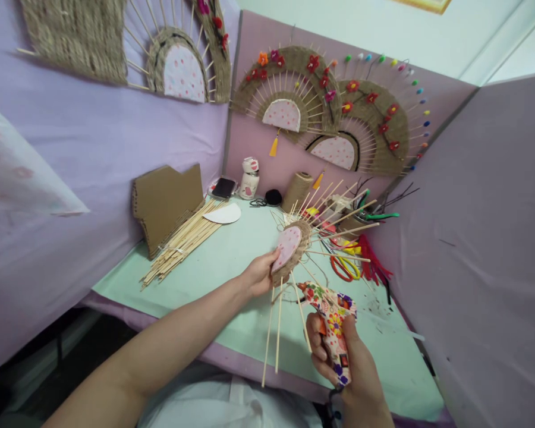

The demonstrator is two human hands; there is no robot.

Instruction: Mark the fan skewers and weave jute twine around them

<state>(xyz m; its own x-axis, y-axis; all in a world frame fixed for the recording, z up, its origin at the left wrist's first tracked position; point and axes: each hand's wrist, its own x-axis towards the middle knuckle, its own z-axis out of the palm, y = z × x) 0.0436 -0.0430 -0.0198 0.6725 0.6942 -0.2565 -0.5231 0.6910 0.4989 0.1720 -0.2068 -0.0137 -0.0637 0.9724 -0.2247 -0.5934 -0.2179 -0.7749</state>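
Note:
My left hand [262,273] grips a half-round craft fan [288,248] by its pink dotted centre, thumb on the front face. Twine wraps the fan's curved edge, and thin wooden sticks [345,232] radiate outward from it, some pointing down toward me. In my right hand [339,351] is a flower-patterned hot glue gun [332,321], fingers wrapped round its handle. The gun's nozzle points left, close to the lower sticks and the twine edge. Whether the nozzle touches the fan I cannot tell. A loose strand of twine hangs near the nozzle.
A bundle of sticks [182,244], a white half-round card [223,213] and cardboard [167,199] lie left. Behind stand a bottle [249,178] and a twine spool [296,191]. Scissors [344,267] and red fuzzy stems [371,261] lie right. Finished fans [294,77] hang on the partition.

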